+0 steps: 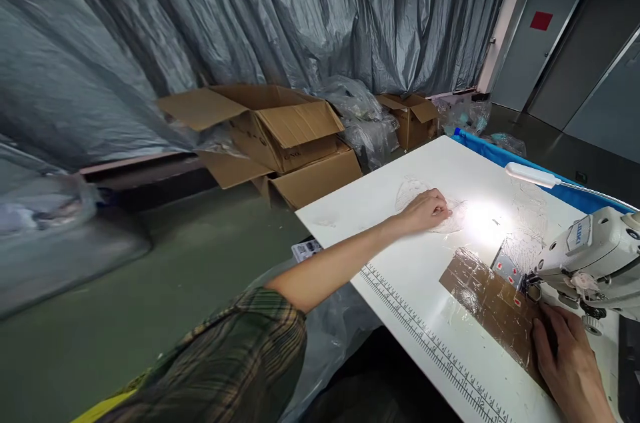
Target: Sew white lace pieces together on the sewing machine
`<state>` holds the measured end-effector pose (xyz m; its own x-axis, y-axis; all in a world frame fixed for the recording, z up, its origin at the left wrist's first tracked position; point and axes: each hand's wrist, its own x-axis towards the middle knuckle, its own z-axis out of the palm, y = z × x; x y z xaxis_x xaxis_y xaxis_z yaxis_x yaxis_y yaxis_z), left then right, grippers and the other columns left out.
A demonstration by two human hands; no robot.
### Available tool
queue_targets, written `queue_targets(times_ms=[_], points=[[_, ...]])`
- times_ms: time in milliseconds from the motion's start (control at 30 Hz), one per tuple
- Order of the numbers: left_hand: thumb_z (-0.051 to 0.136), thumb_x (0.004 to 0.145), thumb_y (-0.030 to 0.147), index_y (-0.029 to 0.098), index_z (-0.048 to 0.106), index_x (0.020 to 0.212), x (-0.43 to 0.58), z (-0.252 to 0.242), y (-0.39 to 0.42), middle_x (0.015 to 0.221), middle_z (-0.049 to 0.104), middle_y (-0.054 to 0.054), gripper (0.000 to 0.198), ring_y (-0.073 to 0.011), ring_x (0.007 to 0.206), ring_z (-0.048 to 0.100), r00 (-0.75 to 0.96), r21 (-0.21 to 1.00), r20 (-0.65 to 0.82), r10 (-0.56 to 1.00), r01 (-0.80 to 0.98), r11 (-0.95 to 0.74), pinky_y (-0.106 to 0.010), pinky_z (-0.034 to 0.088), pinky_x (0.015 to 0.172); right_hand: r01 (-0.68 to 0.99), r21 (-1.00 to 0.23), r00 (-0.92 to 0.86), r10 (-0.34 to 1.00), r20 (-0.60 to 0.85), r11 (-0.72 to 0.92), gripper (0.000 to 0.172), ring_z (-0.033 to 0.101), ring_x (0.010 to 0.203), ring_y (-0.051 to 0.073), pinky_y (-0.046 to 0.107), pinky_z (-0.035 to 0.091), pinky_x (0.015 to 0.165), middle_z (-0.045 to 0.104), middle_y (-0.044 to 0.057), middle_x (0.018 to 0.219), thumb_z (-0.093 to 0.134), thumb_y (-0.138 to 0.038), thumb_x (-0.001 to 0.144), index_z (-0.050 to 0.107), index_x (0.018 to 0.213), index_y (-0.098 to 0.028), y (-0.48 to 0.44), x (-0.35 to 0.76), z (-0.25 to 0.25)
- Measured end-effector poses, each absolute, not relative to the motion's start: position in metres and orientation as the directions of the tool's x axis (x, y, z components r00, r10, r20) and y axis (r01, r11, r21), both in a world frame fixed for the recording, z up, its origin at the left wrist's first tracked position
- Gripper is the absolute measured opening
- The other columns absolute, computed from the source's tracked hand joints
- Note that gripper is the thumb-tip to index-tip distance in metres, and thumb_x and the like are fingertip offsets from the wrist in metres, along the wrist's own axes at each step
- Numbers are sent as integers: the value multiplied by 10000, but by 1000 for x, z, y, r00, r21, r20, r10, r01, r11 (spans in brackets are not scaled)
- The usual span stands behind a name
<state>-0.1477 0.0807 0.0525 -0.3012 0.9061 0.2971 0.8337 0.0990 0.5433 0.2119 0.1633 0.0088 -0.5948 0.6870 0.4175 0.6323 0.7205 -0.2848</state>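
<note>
My left hand (427,211) rests on the white table with its fingers curled together on a thin, sheer whitish lace piece (407,191). My right hand (567,353) lies beside the needle area of a white sewing machine (595,253), thumb and forefinger apart, its fingertips on the edge of a brown tape-covered plate (493,306). Nothing shows between those fingers. A metal plate with red marks (506,268) sits by the presser foot. More sheer lace (530,213) spreads behind the needle area, partly washed out by the lamp's glare.
A white lamp (533,175) reaches over the table (360,209), which has a printed ruler (425,336) along its near edge. Blue cloth (505,155) borders the far side. Open cardboard boxes (295,126) and clear plastic bags (360,109) stand on the floor beyond.
</note>
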Motion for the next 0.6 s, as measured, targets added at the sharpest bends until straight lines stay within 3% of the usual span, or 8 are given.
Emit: queue_targets(times_ms=[133,233,267,333,400,500,600], points=[[513,939,279,161,617,709,-117,60,74,960,650,-74,279,-187,868,624,-200,493,374,906,870,-11,-355,526,799,539,-498,-601,725,338,679,539,712,850,300,441,603,718,738,143,994,427,-639,895,759,1000,-229,157,209,24],[465,998,270,159,644,854,-75,65,67,843,679,-45,255,-145,736,630,140,555,289,947,781,-285,-285,536,696,501,-763,-588,808,46,408,621,694,634,242,364,594,567,745,113,852,437,-716,875,746,1028,-199,147,203,41],[469,1007,257,163,652,922,-63,67,65,918,705,-57,223,-145,812,657,291,580,274,917,710,-399,-277,550,752,495,-816,-562,826,-39,298,670,669,568,224,349,580,521,735,106,810,409,-745,873,738,1033,-183,144,201,47],[483,1014,232,171,647,1069,-47,72,65,1182,688,-100,183,-159,1074,653,512,595,290,808,565,-571,-282,540,927,474,-867,-553,819,-156,155,718,666,567,214,352,600,576,723,97,770,428,-781,844,729,1030,-157,140,198,55],[471,1024,235,157,633,1143,-49,75,74,1311,628,-132,215,-175,1194,612,548,572,332,768,530,-626,-307,522,994,457,-884,-541,821,-185,102,707,663,581,208,350,593,582,715,86,754,490,-781,810,728,1012,-147,139,196,58],[449,1029,262,124,647,1101,-72,70,99,1188,667,-150,252,-186,1035,659,400,476,406,822,676,-563,-342,549,894,462,-882,-532,825,-188,97,709,599,530,177,297,513,484,645,22,624,613,-715,762,699,1143,-124,140,195,56],[486,1008,261,148,656,1094,-93,60,116,1088,690,-115,221,-186,969,651,370,400,366,854,766,-504,-334,525,840,509,-850,-508,845,-166,139,696,460,447,118,237,363,414,473,-68,494,679,-638,733,680,1193,-116,139,195,53]])
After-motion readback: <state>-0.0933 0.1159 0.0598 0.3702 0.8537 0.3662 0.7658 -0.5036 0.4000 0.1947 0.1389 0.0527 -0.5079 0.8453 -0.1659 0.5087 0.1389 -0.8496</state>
